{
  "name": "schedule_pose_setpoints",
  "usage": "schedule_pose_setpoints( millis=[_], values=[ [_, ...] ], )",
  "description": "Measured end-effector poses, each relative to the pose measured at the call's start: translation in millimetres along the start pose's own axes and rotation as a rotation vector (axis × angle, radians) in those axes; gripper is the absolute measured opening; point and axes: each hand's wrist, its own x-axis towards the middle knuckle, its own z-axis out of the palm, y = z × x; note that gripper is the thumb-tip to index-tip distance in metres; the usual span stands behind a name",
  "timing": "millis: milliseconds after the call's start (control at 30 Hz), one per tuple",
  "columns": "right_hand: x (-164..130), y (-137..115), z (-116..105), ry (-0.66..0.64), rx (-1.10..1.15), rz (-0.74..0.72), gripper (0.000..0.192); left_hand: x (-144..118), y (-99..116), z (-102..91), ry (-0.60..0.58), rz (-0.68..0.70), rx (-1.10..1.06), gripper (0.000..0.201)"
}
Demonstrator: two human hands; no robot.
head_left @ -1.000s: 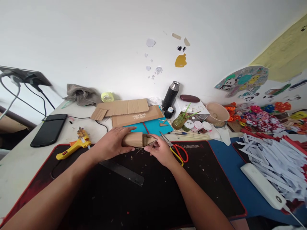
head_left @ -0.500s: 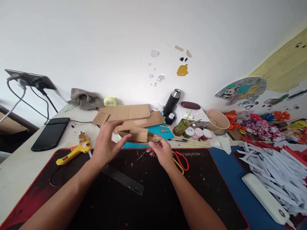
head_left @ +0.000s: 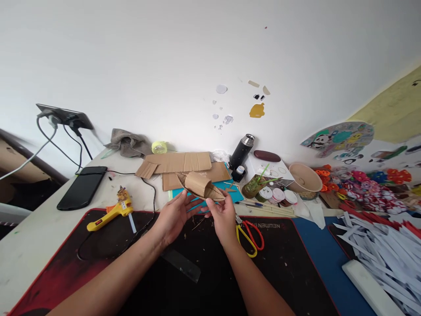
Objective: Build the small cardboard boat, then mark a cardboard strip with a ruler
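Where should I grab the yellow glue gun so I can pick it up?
Grab the yellow glue gun by its long body, coming from above. It lies flat on the mat's edge, its clear stick end pointing right. Probably best to keep off that tip.

brown cardboard piece (head_left: 199,186), yellow glue gun (head_left: 110,213), red-handled scissors (head_left: 251,232)

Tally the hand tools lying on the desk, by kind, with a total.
Glue gun: 1
Scissors: 1
Ruler: 1
Total: 3
Both hands, left and right, hold the cardboard model.
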Motion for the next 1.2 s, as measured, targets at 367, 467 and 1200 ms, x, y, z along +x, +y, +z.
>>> schedule_pose_setpoints(
  millis=[367,467,1200],
  values=[
    [-15.9,10.5,8.1,-0.384,0.038,-0.005,0.072,19.9,8.7,-9.7,0.015,0.115,0.044,0.037],
    [-18.4,9.6,5.2,-0.457,0.046,-0.02,0.081,20.4,17.9,-13.7,-0.015,0.132,0.064,0.032],
    [2.5,2.6,11.4,-0.206,0.145,0.253,0.068,6.2,14.4,-19.6,-0.005,0.044,0.243,0.061]
  ],
)
